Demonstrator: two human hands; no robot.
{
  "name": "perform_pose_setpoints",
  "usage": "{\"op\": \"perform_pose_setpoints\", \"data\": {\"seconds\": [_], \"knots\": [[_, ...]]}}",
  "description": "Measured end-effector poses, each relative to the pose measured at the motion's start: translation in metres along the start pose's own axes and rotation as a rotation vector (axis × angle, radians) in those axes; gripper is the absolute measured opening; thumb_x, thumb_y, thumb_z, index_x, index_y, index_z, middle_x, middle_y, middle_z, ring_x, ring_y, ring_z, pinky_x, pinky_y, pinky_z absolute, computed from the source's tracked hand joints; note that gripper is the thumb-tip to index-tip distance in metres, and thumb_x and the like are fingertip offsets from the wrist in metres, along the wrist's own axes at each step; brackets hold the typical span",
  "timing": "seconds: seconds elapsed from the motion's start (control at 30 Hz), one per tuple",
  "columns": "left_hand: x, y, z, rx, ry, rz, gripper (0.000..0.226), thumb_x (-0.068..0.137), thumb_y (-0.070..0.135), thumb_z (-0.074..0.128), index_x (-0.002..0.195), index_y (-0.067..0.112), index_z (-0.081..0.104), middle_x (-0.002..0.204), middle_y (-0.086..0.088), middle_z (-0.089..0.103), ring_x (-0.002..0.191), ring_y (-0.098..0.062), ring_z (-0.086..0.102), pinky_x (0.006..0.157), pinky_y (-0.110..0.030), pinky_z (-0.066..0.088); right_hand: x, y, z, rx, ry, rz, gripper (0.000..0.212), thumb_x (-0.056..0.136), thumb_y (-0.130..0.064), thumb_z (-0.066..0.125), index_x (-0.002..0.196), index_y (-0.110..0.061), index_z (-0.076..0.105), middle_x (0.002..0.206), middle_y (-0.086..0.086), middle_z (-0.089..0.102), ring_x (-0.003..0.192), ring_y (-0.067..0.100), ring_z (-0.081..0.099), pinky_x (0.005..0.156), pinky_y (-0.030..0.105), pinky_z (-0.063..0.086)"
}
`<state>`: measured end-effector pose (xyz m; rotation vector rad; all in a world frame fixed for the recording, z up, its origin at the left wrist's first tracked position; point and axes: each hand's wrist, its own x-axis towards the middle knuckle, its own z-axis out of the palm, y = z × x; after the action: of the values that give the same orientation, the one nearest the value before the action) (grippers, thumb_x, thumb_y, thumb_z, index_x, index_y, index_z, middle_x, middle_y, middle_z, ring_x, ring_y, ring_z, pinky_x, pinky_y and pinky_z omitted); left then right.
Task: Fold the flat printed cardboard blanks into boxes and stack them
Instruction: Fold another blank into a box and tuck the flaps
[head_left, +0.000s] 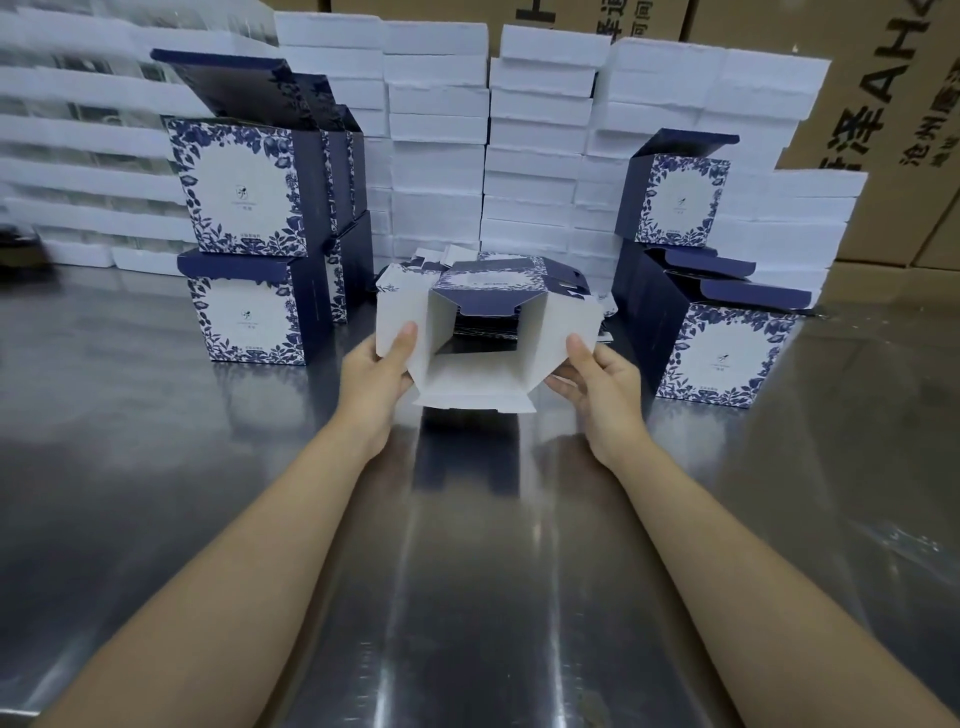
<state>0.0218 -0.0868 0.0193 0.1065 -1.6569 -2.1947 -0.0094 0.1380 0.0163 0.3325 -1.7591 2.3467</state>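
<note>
Two hands grip one half-folded box (480, 332): left hand (376, 376), right hand (602, 387) pinching its side flaps above the steel desk (467, 571), white stacks (436, 135) behind.

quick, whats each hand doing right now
Left hand: holding the half-folded box by its left flap, thumb on top.
Right hand: holding the same box by its right flap.

The half-folded box (400, 319) hides most flat blanks (485, 330) behind it, and the far-left white stacks (78, 130) are blurred.
</note>
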Motion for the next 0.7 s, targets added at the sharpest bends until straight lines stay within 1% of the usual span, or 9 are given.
{"op": "perform_pose_setpoints", "data": {"seconds": [0.07, 0.17, 0.23, 0.3, 0.4, 0.47, 0.53, 0.6, 0.7], "knots": [[0.001, -0.001, -0.002, -0.033, 0.016, 0.001, 0.023, 0.095, 0.032, 0.060, 0.104, 0.012, 0.065, 0.112, -0.009, 0.070, 0.100, -0.020, 0.067, 0.093, -0.035, 0.054, 0.002, 0.000, 0.001, 0.079, -0.030, 0.054, 0.014, 0.096, -0.021, 0.058, 0.100, -0.011, 0.067, 0.082, 0.002, 0.072, 0.076, 0.015, 0.070, 0.071, 0.026, 0.056], [0.001, -0.002, 0.001, -0.073, -0.018, -0.011, 0.022, 0.096, 0.035, 0.055, 0.088, 0.016, 0.063, 0.071, 0.010, 0.070, 0.053, 0.003, 0.060, 0.052, -0.011, 0.047, 0.003, 0.000, 0.004, 0.093, 0.035, 0.040, 0.017, 0.098, -0.019, 0.055, 0.115, -0.017, 0.056, 0.087, -0.001, 0.071, 0.070, 0.011, 0.069, 0.066, 0.026, 0.055], [0.001, -0.005, 0.005, -0.101, -0.026, -0.050, 0.023, 0.096, 0.037, 0.056, 0.093, 0.016, 0.064, 0.077, 0.013, 0.073, 0.065, 0.002, 0.067, 0.063, -0.013, 0.051, 0.002, 0.001, 0.003, -0.090, 0.131, -0.154, 0.035, 0.099, -0.013, 0.054, 0.129, -0.026, 0.041, 0.097, 0.000, 0.069, 0.069, 0.012, 0.067, 0.062, 0.027, 0.056], [0.001, -0.006, 0.006, -0.146, 0.008, -0.087, 0.025, 0.094, 0.040, 0.058, 0.099, 0.016, 0.065, 0.091, 0.009, 0.075, 0.081, -0.003, 0.070, 0.076, -0.020, 0.054, -0.003, -0.001, 0.007, -0.325, 0.128, -0.410, 0.043, 0.099, -0.012, 0.051, 0.125, -0.044, 0.038, 0.105, -0.010, 0.065, 0.072, 0.017, 0.066, 0.060, 0.025, 0.057], [0.006, -0.005, 0.002, -0.174, 0.070, -0.099, 0.029, 0.093, 0.044, 0.057, 0.093, 0.016, 0.062, 0.083, 0.009, 0.072, 0.066, -0.002, 0.068, 0.064, -0.017, 0.054, -0.004, -0.001, 0.011, -0.504, 0.030, -0.605, 0.029, 0.096, -0.009, 0.048, 0.109, -0.034, 0.057, 0.100, -0.016, 0.060, 0.069, 0.012, 0.059, 0.059, 0.012, 0.050], [0.008, -0.005, -0.002, -0.166, 0.102, -0.104, 0.029, 0.094, 0.045, 0.055, 0.092, 0.017, 0.061, 0.084, 0.007, 0.072, 0.064, -0.004, 0.068, 0.064, -0.019, 0.055, -0.007, 0.003, 0.010, -0.658, -0.118, -0.551, 0.035, 0.085, -0.005, 0.043, 0.101, -0.026, 0.066, 0.098, 0.004, 0.063, 0.072, 0.007, 0.053, 0.066, 0.018, 0.049], [0.008, -0.004, -0.003, -0.200, 0.126, -0.122, 0.031, 0.096, 0.045, 0.054, 0.097, 0.016, 0.063, 0.089, 0.003, 0.071, 0.063, -0.005, 0.068, 0.062, -0.020, 0.055, -0.009, 0.007, 0.006, -0.776, -0.289, -0.431, 0.057, 0.073, 0.001, 0.040, 0.109, -0.035, 0.064, 0.106, -0.002, 0.061, 0.077, 0.003, 0.050, 0.070, 0.017, 0.043], [0.007, -0.003, -0.004, -0.256, 0.158, -0.139, 0.036, 0.096, 0.045, 0.053, 0.107, 0.012, 0.062, 0.093, -0.001, 0.070, 0.060, -0.005, 0.066, 0.053, -0.018, 0.051, -0.008, 0.009, 0.005, -0.866, -0.384, -0.312, 0.082, 0.070, 0.007, 0.039, 0.124, -0.054, 0.049, 0.111, -0.026, 0.046, 0.081, 0.000, 0.050, 0.071, 0.014, 0.042], [0.005, 0.000, -0.006, -0.307, 0.194, -0.149, 0.043, 0.096, 0.044, 0.053, 0.120, 0.010, 0.060, 0.109, -0.003, 0.069, 0.076, -0.007, 0.066, 0.056, -0.017, 0.051, -0.007, 0.011, 0.009, -1.063, -0.518, -0.294, 0.100, 0.075, -0.004, 0.051, 0.136, -0.071, 0.010, 0.110, -0.018, 0.043, 0.090, 0.003, 0.048, 0.071, 0.015, 0.042]]}}
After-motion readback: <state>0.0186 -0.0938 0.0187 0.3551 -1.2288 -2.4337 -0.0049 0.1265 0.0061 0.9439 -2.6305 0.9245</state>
